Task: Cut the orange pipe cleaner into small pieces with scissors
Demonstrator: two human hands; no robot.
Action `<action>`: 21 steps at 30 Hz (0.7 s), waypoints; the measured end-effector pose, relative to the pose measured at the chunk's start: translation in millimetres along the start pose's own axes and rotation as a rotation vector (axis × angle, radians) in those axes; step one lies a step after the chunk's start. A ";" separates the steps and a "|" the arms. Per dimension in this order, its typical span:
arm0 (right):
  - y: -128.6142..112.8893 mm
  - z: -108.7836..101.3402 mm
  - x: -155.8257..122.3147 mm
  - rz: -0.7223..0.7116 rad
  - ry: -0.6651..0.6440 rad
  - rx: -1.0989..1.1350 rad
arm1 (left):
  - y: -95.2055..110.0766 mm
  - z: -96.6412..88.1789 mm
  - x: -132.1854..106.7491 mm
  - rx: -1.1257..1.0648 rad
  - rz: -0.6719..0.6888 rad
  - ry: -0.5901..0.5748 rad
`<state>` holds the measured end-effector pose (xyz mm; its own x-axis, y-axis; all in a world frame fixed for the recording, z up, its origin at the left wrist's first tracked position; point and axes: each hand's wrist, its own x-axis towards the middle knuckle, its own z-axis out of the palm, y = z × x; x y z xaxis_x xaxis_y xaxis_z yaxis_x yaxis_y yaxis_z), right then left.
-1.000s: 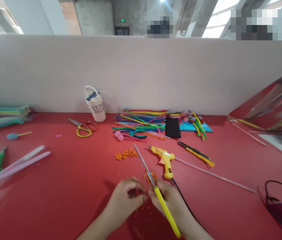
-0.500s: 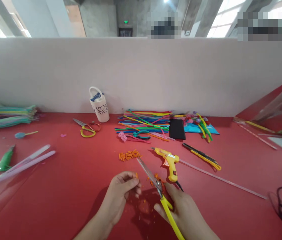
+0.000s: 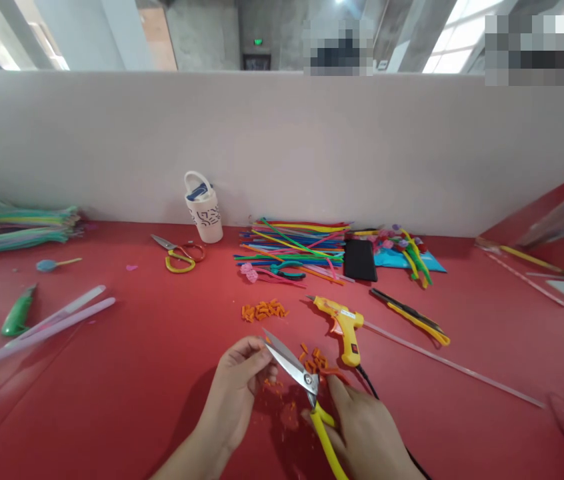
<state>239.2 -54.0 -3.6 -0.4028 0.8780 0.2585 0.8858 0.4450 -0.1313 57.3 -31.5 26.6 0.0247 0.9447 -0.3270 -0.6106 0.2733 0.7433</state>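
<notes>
My left hand (image 3: 239, 380) pinches a small orange piece (image 3: 268, 341) between thumb and forefinger, mostly hidden behind the scissor tips. In my right hand (image 3: 362, 420) is a pair of scissors (image 3: 307, 380) with a yellow and a red-orange handle, blades parted slightly around the orange piece at my left fingertips. A pile of orange bits (image 3: 264, 310) lies beyond my left hand. More loose orange pieces (image 3: 315, 360) lie behind the blades, with fine orange scraps (image 3: 289, 415) on the red table between my hands.
A yellow glue gun (image 3: 345, 323) with a long clear stick lies right of the pile. Behind are bundled pipe cleaners (image 3: 292, 243), a black phone (image 3: 361, 260), a white cup (image 3: 205, 217) and second scissors (image 3: 177, 257). A black-and-yellow tool (image 3: 409, 317) lies right. A pale partition (image 3: 282, 147) stands behind.
The scissors have moved left and nearer, their tips going from beside the orange pile to the piece in my left fingers. The view has shifted slightly.
</notes>
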 end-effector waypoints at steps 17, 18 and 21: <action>-1.4 2.6 0.5 -0.016 -0.017 -0.086 | -0.4 0.7 -1.0 0.080 0.056 0.039; -1.4 2.8 0.3 -0.016 -0.026 -0.085 | -0.2 1.0 -1.3 0.075 0.052 0.038; -0.9 3.6 -0.7 -0.009 -0.044 -0.082 | 0.0 1.2 -1.8 0.057 0.039 0.038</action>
<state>237.8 -54.4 -7.0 -0.4188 0.8819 0.2165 0.8974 0.4384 -0.0496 58.1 -32.9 27.9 -0.0290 0.9474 -0.3187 -0.5643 0.2476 0.7876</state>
